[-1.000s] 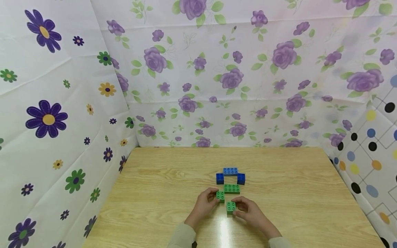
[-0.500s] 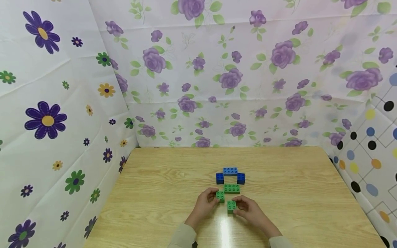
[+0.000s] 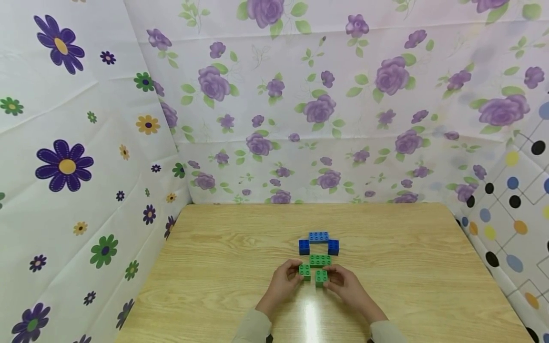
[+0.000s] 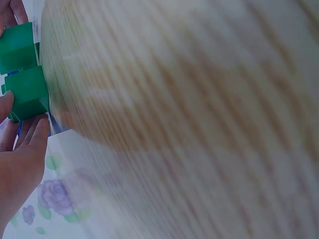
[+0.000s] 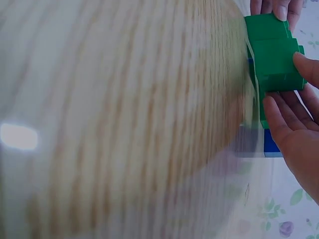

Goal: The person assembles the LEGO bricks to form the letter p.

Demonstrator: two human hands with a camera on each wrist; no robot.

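Observation:
My left hand (image 3: pixel 283 282) pinches a small square green building block (image 3: pixel 304 272) between thumb and fingers, at the near left corner of a longer green block (image 3: pixel 320 260). On the other side, my right hand (image 3: pixel 346 287) grips a second small square green block (image 3: pixel 321 277) by its right side, just below the long one in the head view. A narrow gap separates the two small blocks. In the left wrist view the left hand's green block (image 4: pixel 28 93) shows thumb and fingers about it; the right wrist view shows the right hand's green block (image 5: pixel 279 62) held likewise.
Behind the green blocks lie a long lighter blue block (image 3: pixel 319 237) and two small dark blue blocks, one at the left (image 3: pixel 304 247) and one at the right (image 3: pixel 333 247). Patterned cloth walls (image 3: pixel 296 162) border the wooden table (image 3: pixel 231 238).
My right hand has moved its small green block away from me and slightly right, closer to the long green block. The left hand and its block have stayed in place.

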